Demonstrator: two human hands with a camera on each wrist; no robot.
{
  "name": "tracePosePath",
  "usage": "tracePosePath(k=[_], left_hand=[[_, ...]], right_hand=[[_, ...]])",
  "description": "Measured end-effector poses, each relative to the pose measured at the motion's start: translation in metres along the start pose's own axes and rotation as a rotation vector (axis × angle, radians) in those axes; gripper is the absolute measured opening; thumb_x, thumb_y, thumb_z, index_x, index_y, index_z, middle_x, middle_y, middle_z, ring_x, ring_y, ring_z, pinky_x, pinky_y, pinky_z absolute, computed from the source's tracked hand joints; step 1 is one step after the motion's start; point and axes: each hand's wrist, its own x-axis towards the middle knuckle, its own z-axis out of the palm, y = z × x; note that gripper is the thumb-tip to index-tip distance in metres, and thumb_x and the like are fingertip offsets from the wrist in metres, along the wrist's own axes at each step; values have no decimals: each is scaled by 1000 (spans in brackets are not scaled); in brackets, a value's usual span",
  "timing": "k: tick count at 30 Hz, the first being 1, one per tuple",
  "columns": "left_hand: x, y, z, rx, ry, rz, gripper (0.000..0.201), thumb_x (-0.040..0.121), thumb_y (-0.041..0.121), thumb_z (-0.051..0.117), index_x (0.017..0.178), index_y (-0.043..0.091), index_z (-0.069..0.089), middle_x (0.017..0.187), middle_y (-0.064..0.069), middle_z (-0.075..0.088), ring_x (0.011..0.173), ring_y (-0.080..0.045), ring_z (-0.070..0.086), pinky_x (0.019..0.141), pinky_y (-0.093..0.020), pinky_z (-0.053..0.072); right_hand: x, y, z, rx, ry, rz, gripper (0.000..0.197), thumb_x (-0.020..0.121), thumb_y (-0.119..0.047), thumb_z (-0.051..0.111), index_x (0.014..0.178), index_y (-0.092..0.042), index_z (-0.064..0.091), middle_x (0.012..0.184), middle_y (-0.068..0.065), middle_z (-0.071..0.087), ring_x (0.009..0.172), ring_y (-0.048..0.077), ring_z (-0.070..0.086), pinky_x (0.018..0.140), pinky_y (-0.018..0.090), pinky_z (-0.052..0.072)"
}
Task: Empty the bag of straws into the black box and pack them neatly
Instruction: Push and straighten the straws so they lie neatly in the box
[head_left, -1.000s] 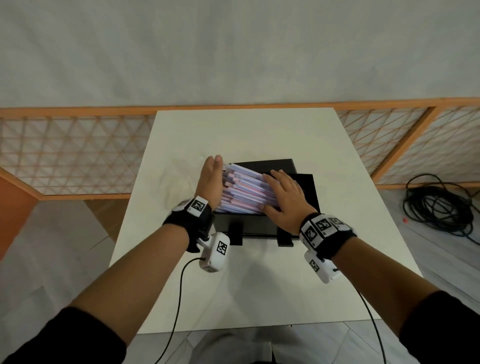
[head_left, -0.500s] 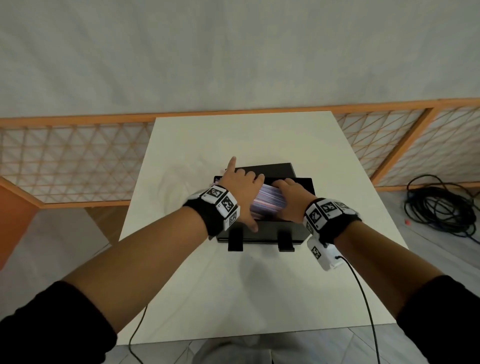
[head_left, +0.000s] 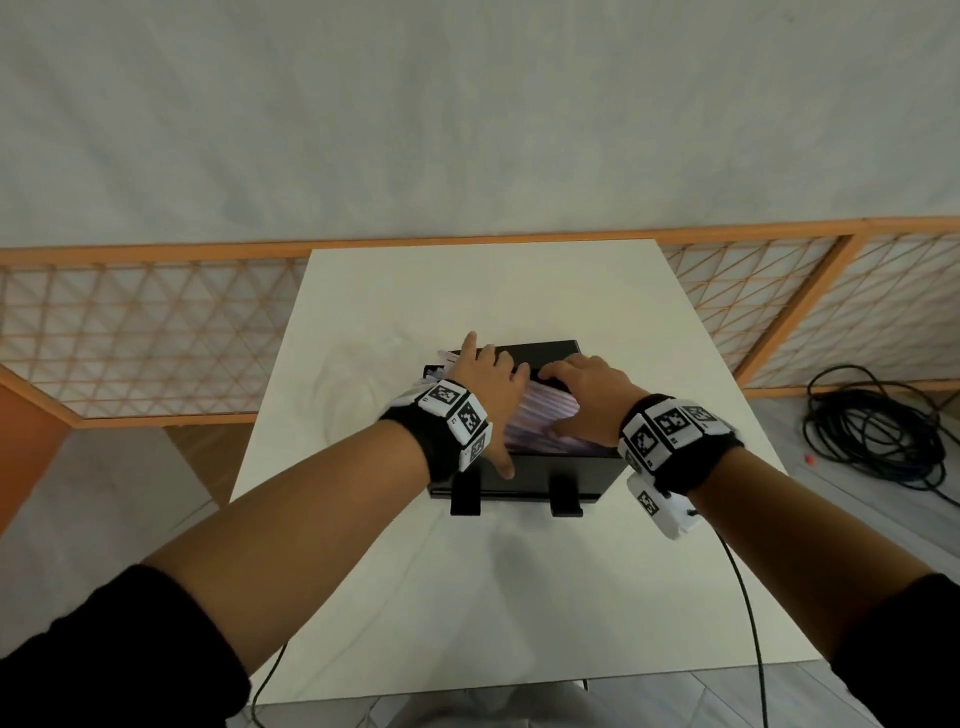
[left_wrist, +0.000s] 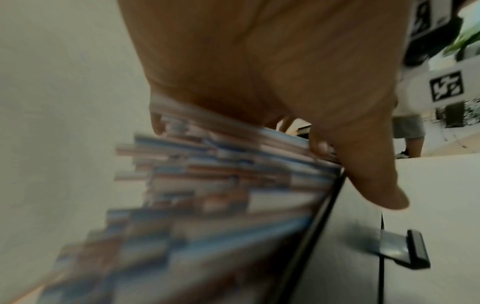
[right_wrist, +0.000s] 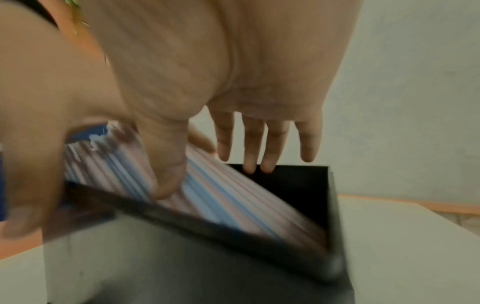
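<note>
Both hands have moved only a little in the last half second; a second ago the left hand (head_left: 485, 387) stood on edge against the left ends of the straws (head_left: 540, 421), and now it lies palm down over them. Its fingers are stretched out flat across the pile, and its thumb hangs down over the near wall of the black box (head_left: 524, 475). The right hand (head_left: 587, 395) also lies on the straws, fingers spread and relaxed, the fingertips (right_wrist: 249, 162) reaching toward the far rim of the box, the thumb pressing on the pile. Neither hand grips anything; both only press.

The pink and blue straws lie in the box, side by side along its length. In the left wrist view their left ends (left_wrist: 166, 185) look uneven and some stick out past the box edge, though this picture is blurred. The box stands in the middle of the white table (head_left: 467, 597), with two black clips on its near wall.
</note>
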Motion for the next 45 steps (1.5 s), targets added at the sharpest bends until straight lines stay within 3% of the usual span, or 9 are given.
tracePosePath(k=[3, 5, 13, 18, 21, 26, 33, 41, 45], left_hand=[[0, -1, 14, -38, 3, -34, 128, 56, 85, 57, 149, 10, 11, 147, -14, 32, 131, -33, 36, 113, -58, 13], [1, 0, 17, -51, 23, -36, 128, 56, 84, 59, 149, 10, 11, 146, -14, 33, 130, -33, 37, 113, -57, 14], [6, 10, 21, 13, 28, -43, 131, 55, 76, 68, 147, 3, 10, 140, -20, 35, 126, -36, 38, 114, -56, 15], [4, 10, 25, -6, 65, -53, 126, 54, 72, 72, 145, 6, 15, 136, -17, 37, 123, -34, 39, 114, -55, 16], [5, 10, 21, -5, 71, -49, 123, 53, 70, 74, 143, 7, 18, 134, -16, 39, 122, -34, 40, 113, -56, 15], [-6, 16, 26, -35, 131, -83, 121, 54, 67, 74, 143, 7, 19, 133, -17, 39, 119, -34, 40, 113, -54, 17], [-17, 38, 26, -5, 194, -82, 109, 65, 48, 75, 146, 6, 13, 146, -25, 25, 133, -41, 28, 114, -56, 7], [-23, 59, 31, -8, 183, -151, 117, 69, 56, 69, 148, 5, -1, 154, -24, 12, 141, -41, 16, 115, -53, 5], [-25, 57, 30, -11, 198, -128, 117, 70, 59, 67, 149, 6, -1, 153, -23, 11, 140, -40, 15, 115, -53, 6]], right_hand=[[-19, 2, -6, 49, 127, -72, 47, 77, -31, 70, 119, -20, 50, 116, 1, 48, 110, 21, 47, 90, 30, 39], [-30, 1, -1, 86, 51, -116, 36, 78, -28, 70, 109, -16, 56, 103, -2, 51, 95, 17, 51, 79, 22, 38], [-31, -7, 32, 19, -278, 19, 81, 68, -42, 75, 136, -16, 41, 131, 4, 51, 117, 22, 51, 97, 31, 44], [-20, -11, 37, 76, -362, 103, 75, 67, -45, 77, 129, -17, 46, 100, -1, 62, 85, 17, 56, 75, 26, 46], [-14, -11, 41, 44, -349, 142, 83, 64, -52, 76, 133, -16, 45, 121, 4, 62, 106, 22, 59, 90, 30, 49], [-16, -14, 51, -74, -324, 155, 90, 65, -51, 73, 141, -21, 36, 142, 6, 43, 131, 31, 35, 109, 44, 35], [-47, -4, 70, 88, -271, 142, 106, 71, -38, 77, 148, -16, 9, 152, 7, 26, 138, 31, 27, 113, 40, 30], [-48, -2, 72, -12, -254, 171, 109, 66, -51, 76, 149, -26, 9, 154, 4, 17, 141, 32, 18, 112, 48, 25], [-51, 1, 70, 184, -258, 160, 106, 67, -45, 78, 148, -20, 15, 151, 8, 29, 137, 29, 33, 112, 39, 32]])
